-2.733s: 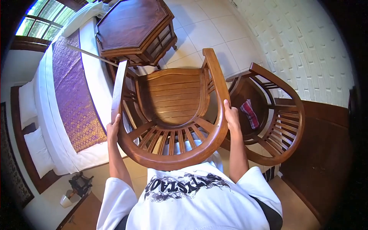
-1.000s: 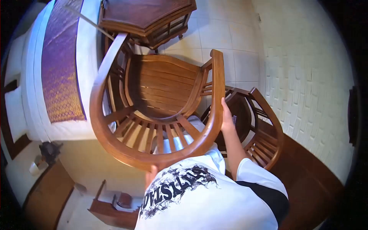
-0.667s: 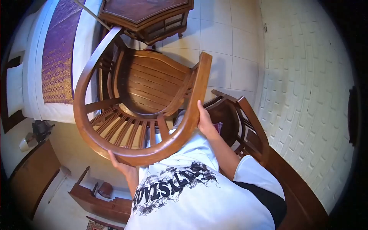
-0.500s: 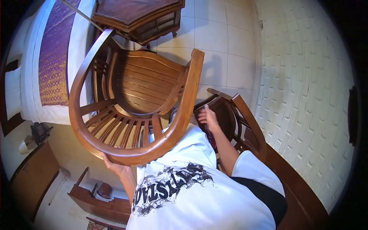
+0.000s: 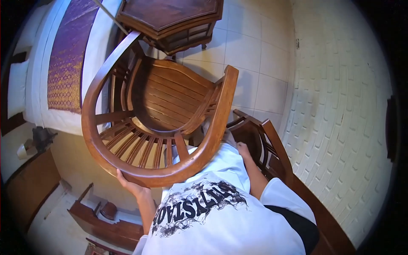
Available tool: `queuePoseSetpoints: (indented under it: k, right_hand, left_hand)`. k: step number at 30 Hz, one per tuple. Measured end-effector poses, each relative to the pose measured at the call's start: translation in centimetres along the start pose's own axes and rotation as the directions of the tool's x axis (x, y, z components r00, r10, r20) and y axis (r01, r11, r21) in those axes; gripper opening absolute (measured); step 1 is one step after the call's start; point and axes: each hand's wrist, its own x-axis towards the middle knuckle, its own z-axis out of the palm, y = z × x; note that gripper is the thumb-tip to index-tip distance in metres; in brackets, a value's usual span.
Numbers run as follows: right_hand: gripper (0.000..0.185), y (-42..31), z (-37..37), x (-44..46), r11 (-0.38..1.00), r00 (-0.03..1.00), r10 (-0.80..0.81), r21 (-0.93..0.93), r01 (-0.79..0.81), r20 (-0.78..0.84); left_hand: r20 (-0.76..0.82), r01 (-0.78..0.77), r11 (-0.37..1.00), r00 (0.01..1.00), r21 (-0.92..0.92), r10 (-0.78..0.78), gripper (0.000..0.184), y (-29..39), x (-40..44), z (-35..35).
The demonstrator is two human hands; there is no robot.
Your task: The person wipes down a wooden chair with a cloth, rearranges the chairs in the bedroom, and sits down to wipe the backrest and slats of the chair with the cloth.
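Note:
A wooden armchair [image 5: 176,100] with a slatted seat and a curved back rail stands tilted right in front of my body. My left hand [image 5: 132,183] grips the lower outer edge of that rail, its fingers partly tucked under the wood. My right hand [image 5: 243,150] is low beside my shirt, between the armchair and a second, darker wooden chair [image 5: 250,138]. Its fingers point away from me and are mostly hidden, so whether it holds anything does not show.
Beyond the armchair is a dark wooden cabinet [image 5: 170,17] on short legs. A bed [image 5: 95,51] with a purple and gold runner [image 5: 66,76] lies to the left. A white brick-patterned wall [image 5: 335,97] rises on the right, above pale floor tiles [image 5: 242,59].
My right hand, raised with spread fingers before, has dropped lower and nearer my body. The armchair and cabinet appear slightly further right in view; my left hand stays on the rail.

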Motion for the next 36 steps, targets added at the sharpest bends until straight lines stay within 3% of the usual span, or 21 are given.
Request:
queuePoseSetpoints:
  k: [1, 3, 5, 6, 7, 8, 11, 13, 16, 18, 23, 29, 36]
  right_hand:
    - [0.041, -3.4, -2.2, -0.5, 1.0, 1.0, -0.003, -0.014, 0.003, 0.02]
    - [0.038, -10.0, -5.4, -0.3, 0.863, 0.946, 0.303, 0.389, -0.323, 0.113]
    - [0.036, -10.1, -6.5, 2.6, 0.86, 0.921, 0.347, 0.334, -0.387, 0.175]
    - [0.036, -3.7, -5.0, 7.5, 0.87, 0.926, 0.328, 0.322, -0.373, 0.187]
    - [0.034, 2.1, -3.7, 11.5, 0.968, 0.961, 0.231, 0.066, -0.243, 0.154]
    - [0.034, 7.9, 0.5, 13.4, 0.975, 0.98, 0.131, -0.197, -0.1, 0.15]
    - [0.033, 1.2, -4.7, 15.1, 0.972, 0.981, 0.1, -0.229, -0.06, 0.168]
    - [0.033, 0.6, -5.7, 18.2, 0.968, 0.982, 0.077, -0.248, -0.033, 0.17]
    - [0.032, 0.0, -6.0, 20.8, 0.964, 0.982, 0.057, -0.267, -0.007, 0.18]
    - [0.032, -0.5, -6.0, 22.0, 0.96, 0.982, 0.055, -0.281, -0.003, 0.179]
    - [0.032, 2.0, -3.7, 21.6, 0.948, 0.979, 0.072, -0.319, -0.008, 0.19]
    - [0.033, 4.4, -2.3, 18.8, 0.93, 0.986, 0.059, -0.369, 0.003, 0.158]
    - [0.036, 3.3, -0.9, 15.6, 0.911, 0.998, -0.011, -0.41, 0.034, 0.059]
  left_hand:
    - [-0.007, 0.015, 1.0, 1.0, 0.015, -0.015, 0.055, -0.2, 0.1, -0.5]
    - [-0.015, 0.03, 0.999, 0.999, 0.036, -0.03, 0.056, -0.4, 0.4, -1.0]
    - [-0.089, 0.003, 1.0, 0.996, 0.009, -0.002, 0.055, -0.4, 0.3, -0.8]
    - [-0.107, -0.011, 1.0, 0.994, -0.007, 0.01, 0.055, -0.6, 0.3, -0.8]
    - [-0.127, -0.022, 0.999, 0.992, -0.046, 0.016, 0.054, -0.8, 0.5, -1.0]
    - [-0.15, -0.031, 0.997, 0.988, -0.075, 0.02, 0.052, -0.9, 0.4, -1.2]
    - [-0.274, -0.079, 0.996, 0.96, -0.045, 0.064, 0.051, -1.2, 1.3, -1.6]
    - [-0.194, -0.122, 0.993, 0.974, -0.01, 0.117, 0.048, -1.9, 2.6, -4.7]
    - [-0.236, -0.186, 0.977, 0.95, 0.107, 0.206, 0.045, -2.3, 3.9, -8.0]
    - [-0.244, -0.311, 0.923, 0.899, 0.226, 0.363, 0.041, -2.7, 4.4, -9.5]
    - [-0.309, -0.258, 0.958, 0.907, 0.124, 0.284, 0.038, -2.9, 2.1, -7.3]
    - [-0.335, -0.243, 0.941, 0.888, 0.237, 0.314, 0.035, -3.5, 1.6, -7.8]
    - [-0.308, -0.291, 0.955, 0.904, 0.066, 0.296, 0.036, -4.5, 1.4, -8.3]
